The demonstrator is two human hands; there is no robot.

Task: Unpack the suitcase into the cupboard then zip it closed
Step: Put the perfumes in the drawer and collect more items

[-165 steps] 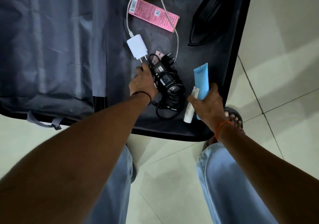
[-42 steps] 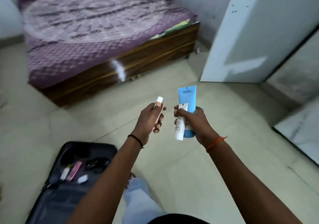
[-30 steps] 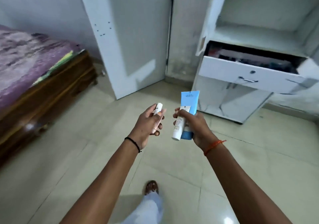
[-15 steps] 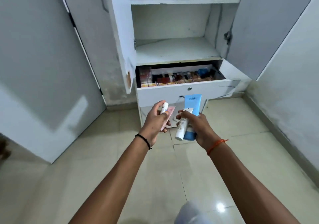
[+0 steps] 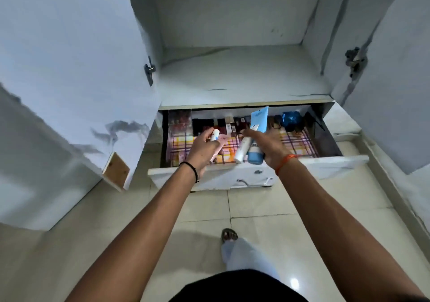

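Hands now over drawer [image 5: 321, 160]; left hand [image 5: 203, 149] grips pink tube [image 5: 220, 143], right hand [image 5: 271, 145] blue tube [image 5: 258, 124].

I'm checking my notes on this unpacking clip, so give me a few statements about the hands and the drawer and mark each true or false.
1. The white cupboard drawer is pulled open. True.
2. The right hand holds nothing. False: it grips a light blue squeeze tube and a slim white tube.
3. The left hand holds a small white-capped bottle and a pink item. True.
4. The drawer has a plain black lining. False: a checked pink and yellow cloth lines it.
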